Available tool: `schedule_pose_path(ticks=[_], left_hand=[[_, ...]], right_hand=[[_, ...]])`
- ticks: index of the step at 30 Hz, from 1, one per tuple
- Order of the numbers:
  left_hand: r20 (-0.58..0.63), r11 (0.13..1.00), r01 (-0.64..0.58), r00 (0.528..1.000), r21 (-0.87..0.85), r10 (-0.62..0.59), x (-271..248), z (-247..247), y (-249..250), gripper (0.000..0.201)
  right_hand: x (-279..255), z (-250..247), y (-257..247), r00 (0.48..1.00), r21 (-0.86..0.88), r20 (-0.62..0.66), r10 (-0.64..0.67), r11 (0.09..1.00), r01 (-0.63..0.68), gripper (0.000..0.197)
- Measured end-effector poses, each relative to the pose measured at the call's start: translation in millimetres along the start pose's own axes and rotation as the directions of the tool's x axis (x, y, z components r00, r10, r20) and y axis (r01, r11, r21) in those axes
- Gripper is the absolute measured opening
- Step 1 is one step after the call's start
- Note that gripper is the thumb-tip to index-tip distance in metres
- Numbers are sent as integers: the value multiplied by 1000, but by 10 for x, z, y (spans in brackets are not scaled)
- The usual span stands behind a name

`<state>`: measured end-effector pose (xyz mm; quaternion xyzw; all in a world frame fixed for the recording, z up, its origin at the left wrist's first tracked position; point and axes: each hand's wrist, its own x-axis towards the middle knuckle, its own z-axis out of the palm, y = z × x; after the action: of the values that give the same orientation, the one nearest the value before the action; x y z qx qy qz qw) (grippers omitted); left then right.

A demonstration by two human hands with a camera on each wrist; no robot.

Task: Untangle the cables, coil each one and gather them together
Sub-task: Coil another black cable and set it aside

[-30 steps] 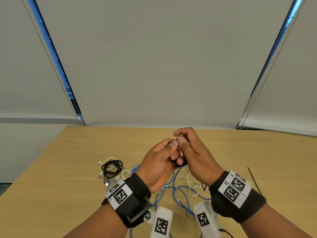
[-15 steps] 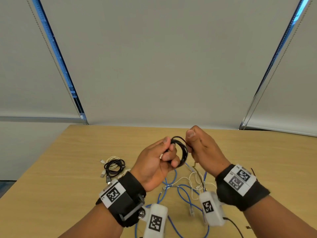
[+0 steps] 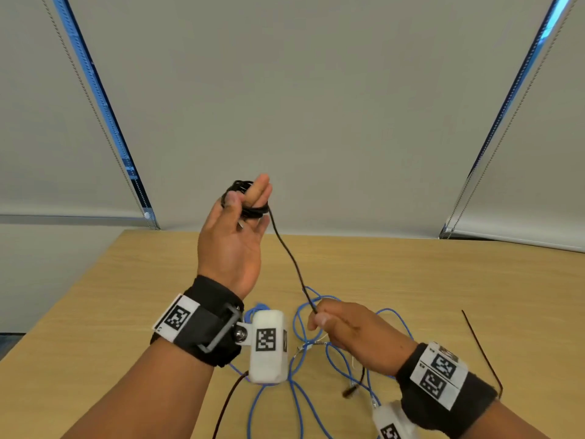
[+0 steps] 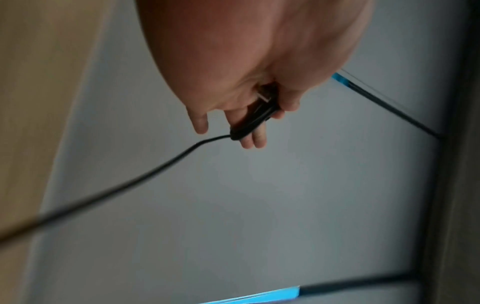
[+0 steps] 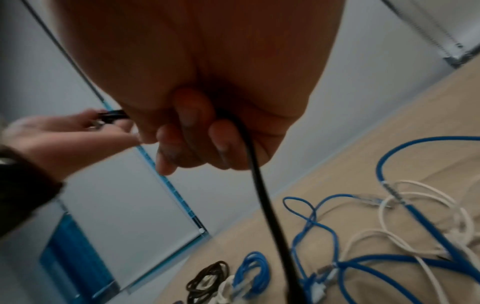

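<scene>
My left hand point(image 3: 235, 213) is raised above the table's far edge with a small coil of black cable point(image 3: 245, 199) wound round its fingers and pinned by the thumb; the left wrist view shows that coil point(image 4: 253, 118) on the fingers. From the coil a black strand point(image 3: 289, 258) runs taut down to my right hand point(image 3: 319, 318), which pinches it low over the table. In the right wrist view the strand point(image 5: 259, 185) passes between curled fingers. Under the hands lies a tangle of blue cable point(image 3: 316, 369) and thin white cable point(image 5: 405, 218).
The wooden table point(image 3: 110, 296) ends at grey window blinds behind. Finished coils, one black point(image 5: 210, 279) and one blue point(image 5: 253, 267), lie together at the left in the right wrist view. A thin black tie point(image 3: 481, 346) lies on the table's right side.
My left hand has risen up and away with the coil, while my right hand has dropped toward the table, stretching the black strand straight between them. The head view has tilted, hiding the left-side coils.
</scene>
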<state>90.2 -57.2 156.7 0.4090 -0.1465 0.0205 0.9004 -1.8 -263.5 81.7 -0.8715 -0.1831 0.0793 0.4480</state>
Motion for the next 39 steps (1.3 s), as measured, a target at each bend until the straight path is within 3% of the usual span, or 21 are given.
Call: schedule_pose_path(ticks=[2,4,6,8,11,15,18,20,23,26,31,35,39], left_hand=[[-39,926,-39,998,376,58,-4,-39,-107,20],[29,743,-35,999,668,21,-47,-110,-276,17],[108,594,-33,990,804,-92,-119,-207,-455,13],[148,532,-19,968,847,-201,-228,-257,-598,13],[217,598,41,910,800,-353,-422,-213,-744,19],[331,712,105,832,694,-445,-594,-123,-792,37],[378,778,148,808,611,-451,-636,-48,-796,26],[324,828,211,848,519,-419,-639,-17,-796,20],[198,900,386,884,202,-423,-592,-40,-758,22],[129,892,451,883,35,-452,-522,-97,-710,21],[113,851,524,845,12,-522,-546,-109,-727,20],[181,828,559,818,-29,-546,-566,-155,-694,16],[152,838,538,824,94,-546,-573,-153,-694,14]], right_hand=[[-35,-16,-171,996,-40,83,-22,999,25,22],[-67,-91,-353,992,-36,101,-72,997,76,23],[-84,-214,-497,988,-42,15,-151,988,151,23],[-64,-372,-575,965,-64,-150,-213,977,205,25],[7,-607,-551,914,-91,-340,-222,975,203,28],[112,-777,-333,868,100,-494,-50,988,113,29],[173,-707,-155,845,252,-529,84,966,61,31],[189,-611,-52,859,356,-482,173,935,12,31],[164,-499,59,909,480,-307,282,871,-108,28],[125,-431,80,955,581,-167,247,807,-107,20],[180,-347,0,968,569,-134,212,816,-100,22],[187,-337,9,975,618,-57,214,775,-134,36],[193,-306,24,983,566,-65,171,817,-105,29]])
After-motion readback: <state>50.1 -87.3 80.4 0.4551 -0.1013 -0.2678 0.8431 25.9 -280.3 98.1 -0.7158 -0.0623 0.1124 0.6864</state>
